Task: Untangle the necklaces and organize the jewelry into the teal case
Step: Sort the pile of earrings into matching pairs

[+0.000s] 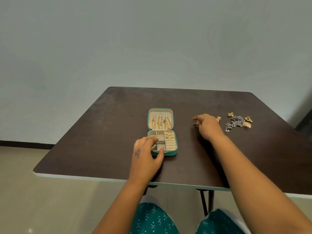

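Arms: bare to past the elbow, no sleeves showing
Left hand (146,155): small dark mark on the back
Trousers (152,220): teal, scattered pale stick-like print

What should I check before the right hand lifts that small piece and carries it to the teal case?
1. Teal case open, tray reachable: ok.
2. Left hand steadying the case's near left corner: ok.
3. Right hand has the small gold piece pinched: cannot tell; fingertips are at it, grip hidden.
4. Free compartment in the tray: ok, the middle ones look empty; gold rings sit in the roll section.
5. Necklaces hung in the lid, clear of the tray: ok.
6. Loose pile on the table sorted: not ok, pieces lie clustered.
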